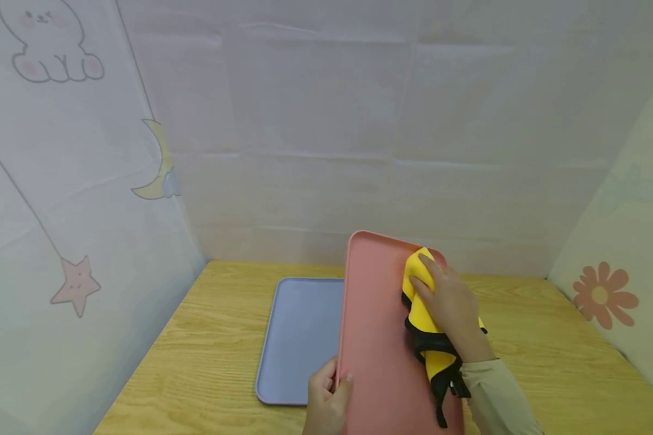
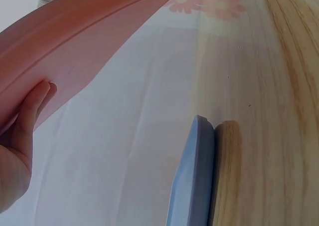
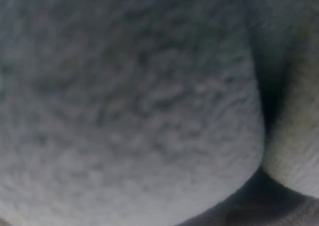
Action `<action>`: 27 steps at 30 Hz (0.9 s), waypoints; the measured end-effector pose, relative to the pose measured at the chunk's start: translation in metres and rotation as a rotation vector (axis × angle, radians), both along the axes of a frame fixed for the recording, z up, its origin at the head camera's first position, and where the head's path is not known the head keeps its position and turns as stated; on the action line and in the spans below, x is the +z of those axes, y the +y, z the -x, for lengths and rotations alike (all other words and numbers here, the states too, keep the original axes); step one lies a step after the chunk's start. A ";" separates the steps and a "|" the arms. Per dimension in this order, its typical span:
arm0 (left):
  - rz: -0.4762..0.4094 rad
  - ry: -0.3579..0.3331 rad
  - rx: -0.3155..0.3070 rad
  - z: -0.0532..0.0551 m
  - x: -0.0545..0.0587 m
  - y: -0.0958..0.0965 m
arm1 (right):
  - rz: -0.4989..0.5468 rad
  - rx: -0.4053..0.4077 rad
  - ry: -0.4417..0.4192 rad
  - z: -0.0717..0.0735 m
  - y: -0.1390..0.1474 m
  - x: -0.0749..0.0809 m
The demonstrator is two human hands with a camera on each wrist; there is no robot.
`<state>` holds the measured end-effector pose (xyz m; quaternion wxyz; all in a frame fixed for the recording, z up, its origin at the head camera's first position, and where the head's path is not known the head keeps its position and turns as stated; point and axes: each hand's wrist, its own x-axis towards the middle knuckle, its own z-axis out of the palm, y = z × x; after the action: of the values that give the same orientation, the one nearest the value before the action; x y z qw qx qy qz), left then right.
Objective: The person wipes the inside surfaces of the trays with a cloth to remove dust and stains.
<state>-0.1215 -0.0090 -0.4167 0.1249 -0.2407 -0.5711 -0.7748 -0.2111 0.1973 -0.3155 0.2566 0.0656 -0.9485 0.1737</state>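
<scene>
A pink tray [image 1: 375,338] is held up at a tilt above the wooden table. My left hand [image 1: 328,396] grips its left edge, thumb on the inner face; in the left wrist view, fingers [image 2: 35,104] lie against the underside. With my right hand [image 1: 454,305] I hold a yellow cloth [image 1: 427,317] with black trim against the tray's inner face, near the upper right corner. The cloth's lower part hangs in loose folds down the tray. A blurred grey surface [image 3: 129,111] fills the right wrist view, hiding that hand and the cloth.
A blue-grey tray [image 1: 299,338] lies flat on the wooden table [image 1: 196,350], left of the pink one and partly covered by it in the head view. Pale sheets with printed figures [image 1: 76,284] stand as walls at the back and both sides.
</scene>
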 end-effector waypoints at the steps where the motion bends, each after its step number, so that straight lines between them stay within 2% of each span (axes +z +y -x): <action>1: 0.002 0.011 0.001 0.000 0.000 0.000 | -0.001 0.000 -0.012 0.000 0.002 0.000; 8: 0.022 -0.017 -0.002 -0.002 0.003 -0.003 | -0.008 -0.027 -0.096 0.003 0.014 0.001; 13: 0.034 0.021 0.014 -0.002 0.003 -0.004 | 0.005 -0.036 -0.145 0.006 0.023 -0.001; 18: 0.052 0.064 0.045 -0.002 0.004 -0.003 | 0.012 -0.042 -0.160 0.007 0.026 -0.002; 27: 0.057 0.072 0.058 -0.002 0.004 -0.004 | 0.027 -0.067 -0.153 0.006 0.021 -0.004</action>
<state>-0.1197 -0.0126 -0.4123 0.1609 -0.2554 -0.5950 -0.7449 -0.2170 0.2179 -0.3200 0.1901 0.0170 -0.9645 0.1826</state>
